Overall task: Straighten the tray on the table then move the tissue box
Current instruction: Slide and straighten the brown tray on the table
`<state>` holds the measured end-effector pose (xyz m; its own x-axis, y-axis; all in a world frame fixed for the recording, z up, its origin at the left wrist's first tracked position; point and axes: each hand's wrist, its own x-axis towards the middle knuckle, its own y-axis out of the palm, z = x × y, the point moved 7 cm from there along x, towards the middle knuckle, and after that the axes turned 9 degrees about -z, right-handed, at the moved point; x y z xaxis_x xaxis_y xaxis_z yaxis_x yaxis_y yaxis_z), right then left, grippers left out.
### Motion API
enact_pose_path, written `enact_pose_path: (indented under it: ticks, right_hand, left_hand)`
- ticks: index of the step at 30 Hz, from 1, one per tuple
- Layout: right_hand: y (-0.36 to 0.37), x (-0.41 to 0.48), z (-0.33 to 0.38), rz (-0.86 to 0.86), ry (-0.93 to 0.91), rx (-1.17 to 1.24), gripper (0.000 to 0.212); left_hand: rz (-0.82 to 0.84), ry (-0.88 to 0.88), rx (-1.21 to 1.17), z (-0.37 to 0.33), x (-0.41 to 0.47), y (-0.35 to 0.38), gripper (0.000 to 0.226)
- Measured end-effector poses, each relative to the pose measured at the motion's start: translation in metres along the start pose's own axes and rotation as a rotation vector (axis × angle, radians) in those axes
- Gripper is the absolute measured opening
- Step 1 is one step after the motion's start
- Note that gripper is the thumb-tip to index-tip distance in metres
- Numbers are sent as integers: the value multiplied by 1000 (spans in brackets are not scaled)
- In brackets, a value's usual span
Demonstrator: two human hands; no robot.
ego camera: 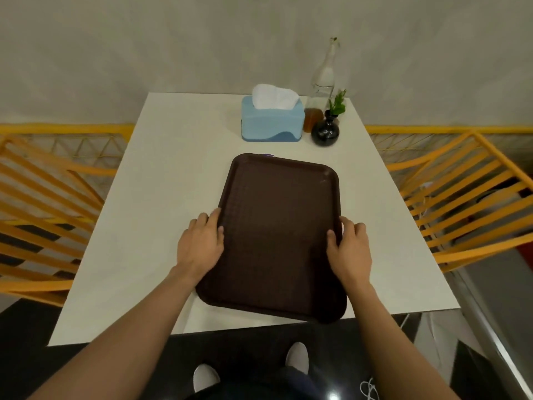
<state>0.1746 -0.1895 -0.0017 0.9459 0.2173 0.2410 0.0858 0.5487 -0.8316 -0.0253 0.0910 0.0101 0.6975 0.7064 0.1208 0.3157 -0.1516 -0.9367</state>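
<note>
A dark brown rectangular tray [277, 215] lies on the white table [161, 174], turned slightly askew, with its near right corner reaching past the table's front edge. My left hand [202, 243] grips the tray's left rim, thumb on top. On the right rim, my right hand [350, 249] holds the same way. A light blue tissue box [272, 122] with white tissue sticking out stands behind the tray near the table's far edge, apart from both hands.
Right of the tissue box stand a small amber glass [313, 118], a tall clear bottle [324, 73] and a black vase [325, 132] with a green sprig. Orange slatted chairs [43, 203] flank the table on both sides. A grey wall is behind.
</note>
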Motion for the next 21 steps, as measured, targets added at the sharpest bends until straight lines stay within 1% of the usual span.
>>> enact_pose_path:
  ticks: [3,7,14,21]
  right_hand:
    - [8,-8,-3,42,-39,-33,44]
    - [13,-15,8,42,-67,-96,45]
    - [29,-16,51,70,-170,-154,46]
    - [52,-5,92,119,-262,-158,46]
  left_hand:
    - [-17,18,-3,7,-6,8,52]
    - [-36,25,43,22,-14,7,53]
    - [-89,-13,79,57,-23,-5,52]
    - [-167,-87,190,88,-18,-16,48]
